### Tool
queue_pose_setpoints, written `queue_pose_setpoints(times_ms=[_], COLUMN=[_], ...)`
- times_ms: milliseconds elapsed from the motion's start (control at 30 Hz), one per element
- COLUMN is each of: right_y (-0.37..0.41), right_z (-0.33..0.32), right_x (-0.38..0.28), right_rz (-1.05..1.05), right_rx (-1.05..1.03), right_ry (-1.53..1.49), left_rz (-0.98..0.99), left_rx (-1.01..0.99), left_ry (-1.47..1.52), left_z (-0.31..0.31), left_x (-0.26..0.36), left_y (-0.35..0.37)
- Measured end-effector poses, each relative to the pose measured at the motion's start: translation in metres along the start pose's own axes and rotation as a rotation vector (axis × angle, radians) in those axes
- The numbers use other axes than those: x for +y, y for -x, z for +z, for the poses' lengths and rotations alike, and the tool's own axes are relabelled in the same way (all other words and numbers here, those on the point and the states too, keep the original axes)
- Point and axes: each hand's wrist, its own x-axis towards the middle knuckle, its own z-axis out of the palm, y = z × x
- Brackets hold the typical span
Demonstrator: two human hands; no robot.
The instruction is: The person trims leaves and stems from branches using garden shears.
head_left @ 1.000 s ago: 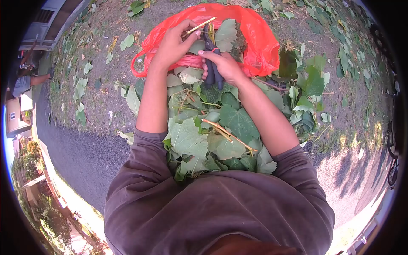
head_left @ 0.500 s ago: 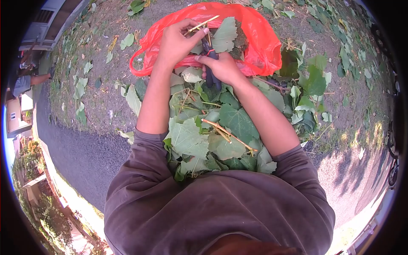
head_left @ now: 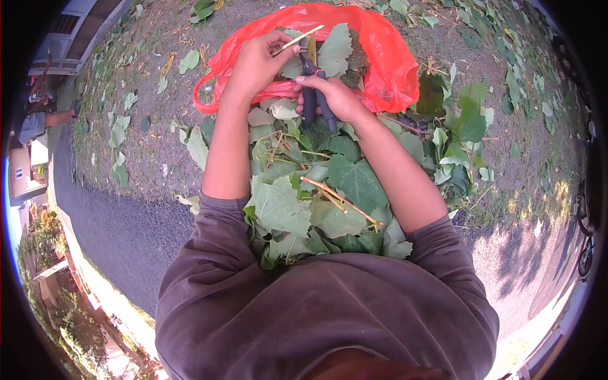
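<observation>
1. Right hand (head_left: 339,100): fingers wrapped round shears (head_left: 309,104) at red bag (head_left: 389,60)'s near edge; handles, nearly together before, now spread. Squeeze probably released.
2. Left hand (head_left: 254,66): fingertips pinch stem (head_left: 299,39) above bag's opening.

Outdoors in daylight, brown soil (head_left: 164,126) with thin grass and scattered green leaves (head_left: 120,133) fills the upper part of the frame. Below it, grey pavement (head_left: 120,234) curves down the left side and also shows at lower right, where sunlight glares beside dappled shadows (head_left: 522,247). A pale building front (head_left: 60,41) with a dark vent stands at upper left; shrubs (head_left: 73,323) line the lower left. Dark wheels (head_left: 584,253) edge the far right.
</observation>
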Motion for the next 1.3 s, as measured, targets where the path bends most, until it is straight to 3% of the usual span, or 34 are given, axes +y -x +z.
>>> queue_pose_setpoints(times_ms=[333,500,800,1100,1300], right_y=[0.002,0.007,-0.002,-0.002,-0.002], right_z=[0.007,0.010,0.002,0.000,0.000], right_x=[0.001,-0.005,0.003,0.003,0.003], right_rz=[-0.049,-0.040,-0.022,-0.018,-0.010], right_rx=[0.081,0.138,0.020,0.001,0.010], right_ry=[0.084,0.083,-0.039,-0.038,-0.053], left_rz=[-0.035,0.042,-0.012,0.099,0.028], left_rx=[-0.066,-0.033,0.008,0.039,0.030], left_ry=[0.070,0.123,0.339,0.274,0.164], left_z=[0.002,0.003,0.006,0.003,0.000], left_x=[-0.002,-0.009,-0.018,-0.019,-0.013], left_y=[-0.001,-0.004,-0.006,-0.001,0.000])
